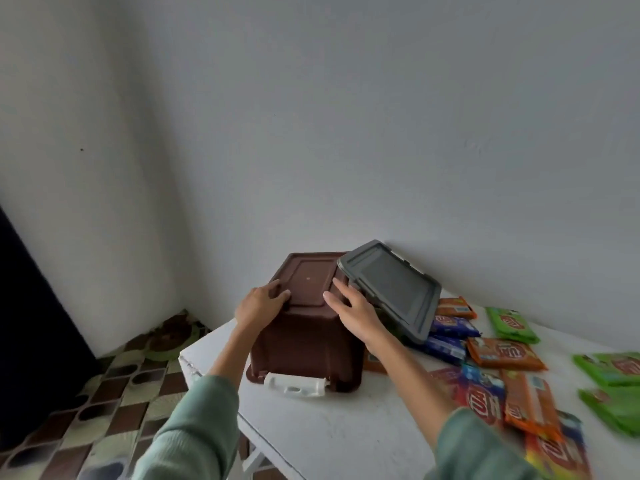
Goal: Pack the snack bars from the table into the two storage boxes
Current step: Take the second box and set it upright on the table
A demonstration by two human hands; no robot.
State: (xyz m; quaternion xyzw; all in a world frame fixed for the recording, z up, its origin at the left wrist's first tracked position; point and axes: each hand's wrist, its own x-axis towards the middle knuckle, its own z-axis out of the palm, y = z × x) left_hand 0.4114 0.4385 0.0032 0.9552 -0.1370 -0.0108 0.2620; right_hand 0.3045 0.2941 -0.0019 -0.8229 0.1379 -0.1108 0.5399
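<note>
Matt brown plastic for the near storage box (304,344), with smooth white plastic for its latch (296,384). Matt grey plastic for the far storage box (391,289). Glossy film wrappers on the snack bars (502,353). Scuffed matt white bench (332,434). Soft green knit sleeves (194,427).

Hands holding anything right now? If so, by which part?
Only the upside-down brown box. The left hand curls its fingers over the left edge of the upturned base. The right hand lies with straight fingers against the right edge of the base.
</note>
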